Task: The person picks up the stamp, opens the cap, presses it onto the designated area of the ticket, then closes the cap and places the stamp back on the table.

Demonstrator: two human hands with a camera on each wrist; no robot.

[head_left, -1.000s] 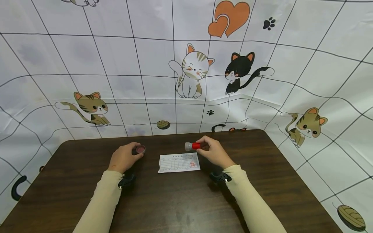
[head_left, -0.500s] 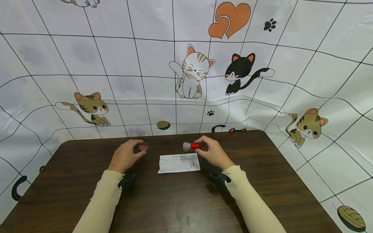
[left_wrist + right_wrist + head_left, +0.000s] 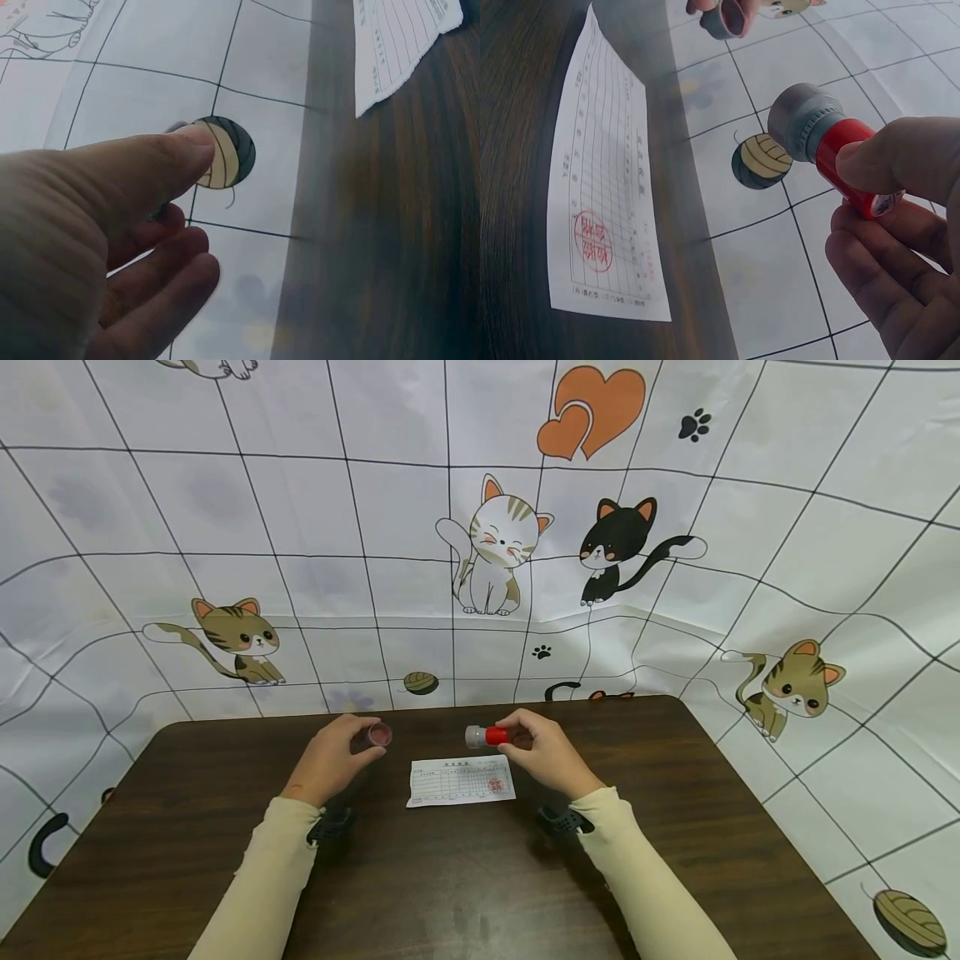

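My left hand (image 3: 326, 766) pinches a small round cap (image 3: 380, 734) between thumb and fingers, its reddish hollow turned toward the right. In the left wrist view the thumb (image 3: 150, 169) hides nearly all of the cap. Opposite it, my right hand (image 3: 549, 756) grips the red barrel of a stamp (image 3: 838, 146), whose grey, wide end points left toward the cap. A gap separates stamp and cap above the table's far part. Below them lies a printed paper form (image 3: 457, 781) with a round red stamp mark (image 3: 594, 241) at its right side.
The dark wooden table (image 3: 465, 877) ends at a far edge just beyond the hands. Behind it hangs a white gridded sheet (image 3: 390, 585) printed with cats, hearts and yarn balls. Dark bands with camera mounts are on both wrists.
My left hand has moved right and slightly up with the cap, turning its hollow more into sight. The right hand has shifted a little left with the stamp. The form stays put.
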